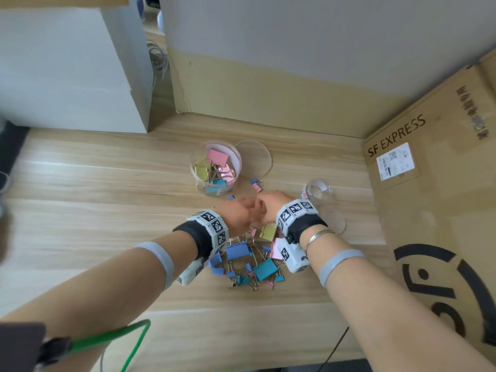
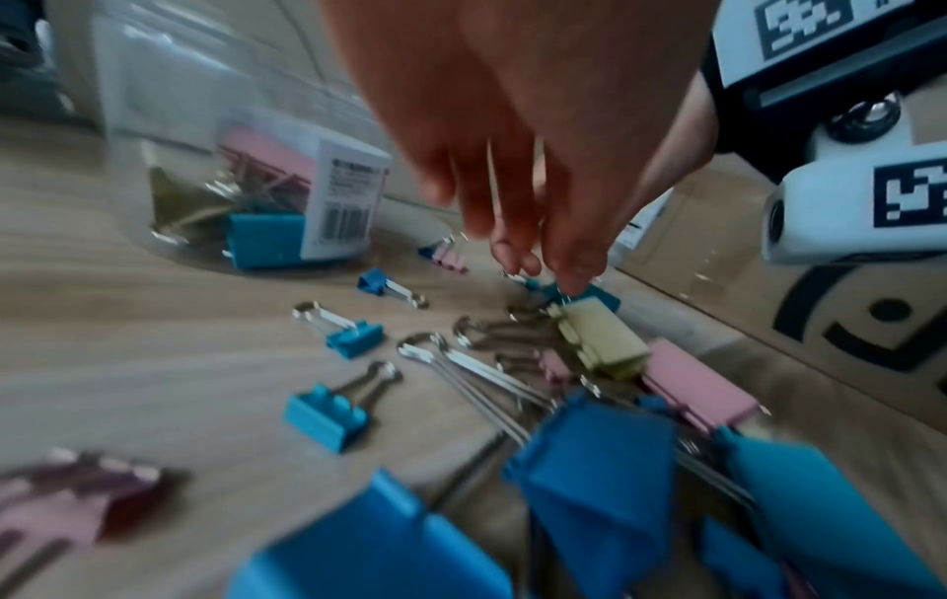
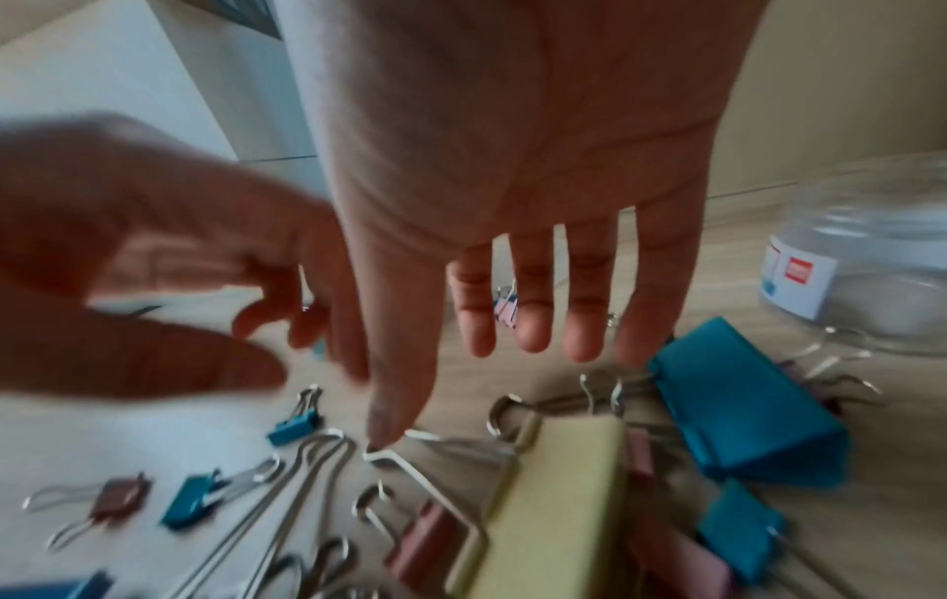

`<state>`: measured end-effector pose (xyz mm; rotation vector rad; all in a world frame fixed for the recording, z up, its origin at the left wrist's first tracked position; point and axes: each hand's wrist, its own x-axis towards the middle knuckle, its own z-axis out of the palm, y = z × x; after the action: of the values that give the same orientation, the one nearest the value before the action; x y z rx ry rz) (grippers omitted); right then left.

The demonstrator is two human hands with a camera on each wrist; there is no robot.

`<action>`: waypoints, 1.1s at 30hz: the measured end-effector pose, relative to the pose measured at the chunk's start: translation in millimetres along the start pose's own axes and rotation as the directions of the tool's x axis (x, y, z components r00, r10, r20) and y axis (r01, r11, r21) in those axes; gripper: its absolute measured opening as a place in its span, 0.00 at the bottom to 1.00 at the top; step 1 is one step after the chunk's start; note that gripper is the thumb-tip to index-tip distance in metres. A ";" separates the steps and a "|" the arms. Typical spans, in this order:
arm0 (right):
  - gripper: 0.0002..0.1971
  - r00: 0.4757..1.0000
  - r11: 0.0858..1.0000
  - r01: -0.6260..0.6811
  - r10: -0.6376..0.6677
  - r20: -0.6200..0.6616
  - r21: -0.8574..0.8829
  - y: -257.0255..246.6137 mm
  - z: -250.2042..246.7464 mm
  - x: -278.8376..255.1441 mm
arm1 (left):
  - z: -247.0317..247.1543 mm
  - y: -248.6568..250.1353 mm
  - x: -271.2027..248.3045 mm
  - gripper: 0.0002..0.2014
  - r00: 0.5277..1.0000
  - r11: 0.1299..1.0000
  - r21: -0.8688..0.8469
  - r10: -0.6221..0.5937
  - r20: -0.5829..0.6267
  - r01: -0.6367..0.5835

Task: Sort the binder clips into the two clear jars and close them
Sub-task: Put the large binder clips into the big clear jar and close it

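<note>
Loose binder clips (image 1: 248, 260) in blue, teal, pink and yellow lie heaped on the wooden table. The large clear jar (image 1: 216, 167) stands open behind them with several big clips inside, its lid (image 1: 256, 158) flat beside it. To the right is the small clear jar (image 1: 318, 190), empty, with its lid (image 1: 334, 221) in front. Both hands hover over the far side of the heap. My left hand (image 2: 538, 251) points its fingers down at a teal clip (image 2: 589, 294). My right hand (image 3: 512, 324) is spread, thumb tip at the wire handle of a yellow clip (image 3: 553, 506). Neither holds anything.
A cardboard box marked SF EXPRESS (image 1: 429, 183) walls the right side. Another cardboard box (image 1: 268, 89) stands at the back and a white box (image 1: 67, 76) at the back left. A green cable (image 1: 120, 336) loops near the front edge.
</note>
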<state>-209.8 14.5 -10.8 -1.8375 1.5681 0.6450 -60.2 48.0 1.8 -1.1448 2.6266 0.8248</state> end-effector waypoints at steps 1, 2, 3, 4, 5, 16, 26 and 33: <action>0.18 1.000 1.000 0.016 -0.016 0.006 0.009 2.7 5.3 -2.8 | 3.9 3.0 0.3 0.19 0.991 1.000 0.031 -0.004 0.134 -0.001; 0.22 1.000 1.000 0.024 -0.024 0.011 0.006 3.4 9.1 -5.8 | 8.2 5.2 0.7 0.21 0.970 0.998 0.065 0.007 0.243 -0.023; 0.24 1.000 0.999 0.029 -0.029 0.012 -0.014 4.9 13.4 -7.5 | 13.6 6.0 1.8 0.23 0.943 0.994 0.091 0.027 0.331 -0.060; 0.26 0.999 0.999 0.035 -0.034 0.017 -0.040 5.2 16.3 -9.9 | 18.9 5.3 2.5 0.27 0.915 0.988 0.121 0.039 0.401 -0.096; 0.27 0.999 0.997 0.039 -0.037 0.024 -0.069 6.3 19.1 -10.7 | 22.6 4.2 2.9 0.31 0.889 0.980 0.156 0.042 0.456 -0.126; 0.28 0.998 0.999 0.042 -0.042 -0.043 -0.010 6.9 31.5 -13.8 | 31.7 -4.2 -0.5 0.34 0.946 0.960 0.220 0.098 0.310 -0.172; 0.34 0.984 0.900 0.074 0.005 -0.179 0.430 7.1 1.1 -19.5 | -47.2 -24.9 -19.0 0.31 0.948 0.846 -0.530 -0.208 -0.242 0.050; 0.34 0.986 0.913 0.103 -0.042 -0.159 0.395 -2.3 2.7 -13.5 | -83.8 -69.2 0.7 0.26 0.705 0.700 -0.599 -0.645 -0.295 0.389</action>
<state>-209.7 25.8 -2.7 -1.6466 1.5772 0.1335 -5.2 -36.6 42.3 -2.4133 2.1761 1.2326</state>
